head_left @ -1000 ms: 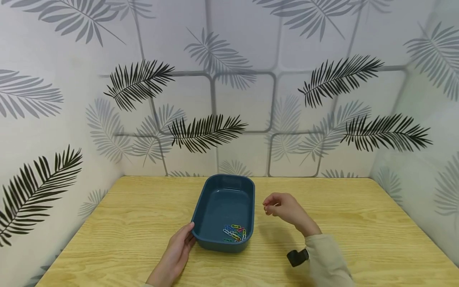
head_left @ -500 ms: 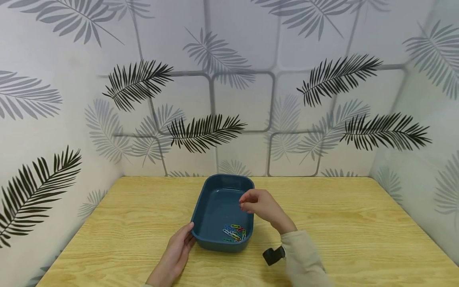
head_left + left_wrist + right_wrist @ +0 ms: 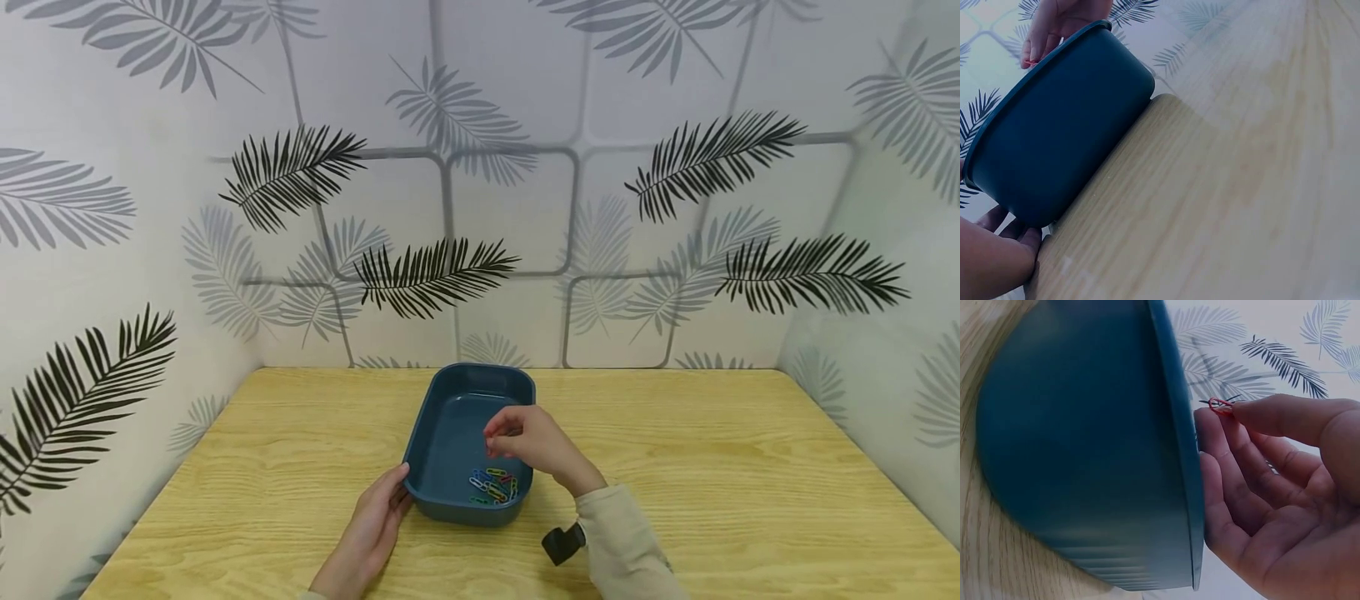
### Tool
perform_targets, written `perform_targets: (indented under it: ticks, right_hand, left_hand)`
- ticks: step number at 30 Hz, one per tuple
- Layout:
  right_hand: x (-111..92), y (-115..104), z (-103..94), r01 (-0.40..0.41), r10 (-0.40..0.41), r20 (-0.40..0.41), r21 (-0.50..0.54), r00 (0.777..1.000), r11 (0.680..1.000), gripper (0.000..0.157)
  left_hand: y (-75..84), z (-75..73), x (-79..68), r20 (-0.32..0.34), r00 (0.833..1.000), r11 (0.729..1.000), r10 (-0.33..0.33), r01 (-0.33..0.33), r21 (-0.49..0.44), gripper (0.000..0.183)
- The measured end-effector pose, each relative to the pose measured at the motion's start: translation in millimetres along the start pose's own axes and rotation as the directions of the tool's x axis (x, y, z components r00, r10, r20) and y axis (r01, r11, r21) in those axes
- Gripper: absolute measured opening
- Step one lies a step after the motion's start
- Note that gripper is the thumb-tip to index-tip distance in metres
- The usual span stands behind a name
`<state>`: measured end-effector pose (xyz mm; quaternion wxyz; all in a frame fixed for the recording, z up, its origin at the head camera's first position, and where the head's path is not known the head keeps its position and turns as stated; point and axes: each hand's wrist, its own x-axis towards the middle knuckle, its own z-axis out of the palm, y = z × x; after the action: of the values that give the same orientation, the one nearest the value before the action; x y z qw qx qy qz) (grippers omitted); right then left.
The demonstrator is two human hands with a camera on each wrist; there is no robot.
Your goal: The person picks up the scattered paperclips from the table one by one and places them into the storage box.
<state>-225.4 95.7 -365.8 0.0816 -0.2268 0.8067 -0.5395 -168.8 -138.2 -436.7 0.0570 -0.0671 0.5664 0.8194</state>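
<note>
A dark blue rectangular bin (image 3: 446, 446) stands on the wooden table, with several coloured paper clips (image 3: 496, 487) piled at its near right end. My left hand (image 3: 370, 525) holds the bin's near left corner, thumb at the rim and fingers low against the outside wall. Over the bin's right half, above the pile, my right hand (image 3: 538, 440) pinches a red paper clip (image 3: 1220, 406) between thumb and fingertips. In the right wrist view, the bin's outer wall (image 3: 1085, 437) fills the left side. The left wrist view shows the bin's side (image 3: 1060, 125) with the right hand beyond it.
The light wooden table (image 3: 712, 467) extends to both sides of the bin. Behind it rises a wall (image 3: 510, 208) with a leaf pattern. A black wrist camera (image 3: 563, 543) is strapped at the right sleeve (image 3: 626, 542).
My right hand has moved left from beside the bin to above its inside, carrying the red paper clip. The left hand and the bin have stayed in place.
</note>
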Motion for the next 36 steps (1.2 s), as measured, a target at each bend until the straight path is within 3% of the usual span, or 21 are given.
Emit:
perform_targets:
  ticks: [21,36]
  right_hand:
    - [-0.4,0.9,-2.7,-0.024,0.022,-0.03,-0.04,0.999,0.999,0.011]
    - [-6.8,5.3,-6.5,-0.004,0.004,0.007,-0.037,1.0,0.999,0.014]
  left_hand:
    - [-0.5,-0.5,0.0,-0.011,1.0,1.0,0.001,-0.001,-0.008,0.061]
    - [0.3,1.8,0.4,-0.003,1.0,1.0,0.004,-0.004,-0.002,0.061]
